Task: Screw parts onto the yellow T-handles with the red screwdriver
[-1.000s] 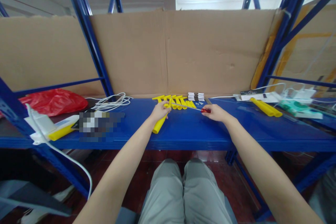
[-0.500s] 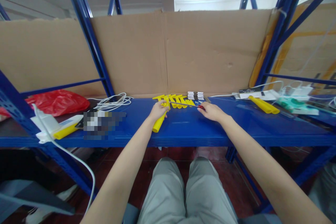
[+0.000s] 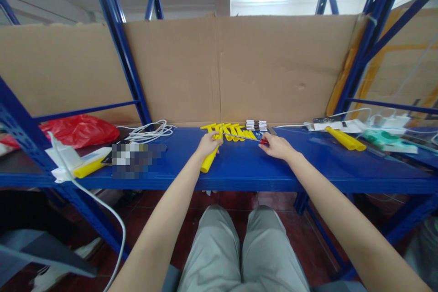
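Observation:
My left hand [image 3: 207,144] is closed around a yellow T-shaped plastic piece [image 3: 209,161], whose thick round end points down toward the shelf's front edge. In my right hand [image 3: 278,147] is a screwdriver [image 3: 242,137] with a red handle and a long thin metal shaft. The shaft runs left, nearly level, and its tip reaches the upper part of the yellow piece by my left fingers. Whether the tip sits in a screw is too small to see. Just behind my hands, several similar yellow pieces [image 3: 235,131] lie in a row, with small white stacked parts [image 3: 256,125] beside them.
The blue shelf [image 3: 253,164] has upright posts and a cardboard sheet [image 3: 273,68] behind it. To the left lie coiled white cable [image 3: 153,132], a red plastic bag [image 3: 80,130] and another yellow piece [image 3: 89,167]. Yellow tubes [image 3: 345,139] and a green-white box [image 3: 388,140] lie right.
The whole view has shifted slightly. Both hands keep their grips, and the screwdriver's handle end sits a little lower, the shaft still reaching the yellow piece.

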Demonstrator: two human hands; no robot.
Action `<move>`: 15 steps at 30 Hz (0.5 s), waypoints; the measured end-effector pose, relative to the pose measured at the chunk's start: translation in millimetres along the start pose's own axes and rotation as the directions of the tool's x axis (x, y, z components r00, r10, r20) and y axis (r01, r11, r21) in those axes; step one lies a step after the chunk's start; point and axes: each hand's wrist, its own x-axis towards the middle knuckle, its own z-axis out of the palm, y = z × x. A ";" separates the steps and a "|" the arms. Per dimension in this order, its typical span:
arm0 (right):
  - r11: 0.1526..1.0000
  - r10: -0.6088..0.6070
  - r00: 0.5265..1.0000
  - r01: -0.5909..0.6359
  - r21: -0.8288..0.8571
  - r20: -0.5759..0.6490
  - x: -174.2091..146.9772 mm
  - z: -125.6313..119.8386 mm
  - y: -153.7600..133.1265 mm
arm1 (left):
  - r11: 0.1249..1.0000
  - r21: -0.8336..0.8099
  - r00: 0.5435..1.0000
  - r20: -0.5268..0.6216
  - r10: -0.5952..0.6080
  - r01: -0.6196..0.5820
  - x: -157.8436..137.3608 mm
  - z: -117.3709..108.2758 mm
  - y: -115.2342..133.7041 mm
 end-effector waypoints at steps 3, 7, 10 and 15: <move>1.000 -0.020 1.000 0.020 0.019 0.016 0.5 1.5 -1.3 | 1.000 -0.001 1.000 -0.011 -0.003 0.003 0.1 0.0 0.3; 0.996 -0.087 0.995 0.088 0.011 -0.055 1.4 4.4 2.6 | 1.000 0.002 1.000 -0.020 -0.005 0.005 1.6 -0.1 -1.5; 0.995 -0.102 0.987 0.103 0.001 -0.121 1.6 5.1 6.2 | 1.000 0.013 1.000 -0.015 0.007 -0.006 2.1 0.0 -2.1; 0.999 -0.004 0.999 0.005 0.035 -0.040 0.7 3.3 4.0 | 0.999 0.031 1.000 -0.005 0.023 -0.023 1.6 0.2 -0.9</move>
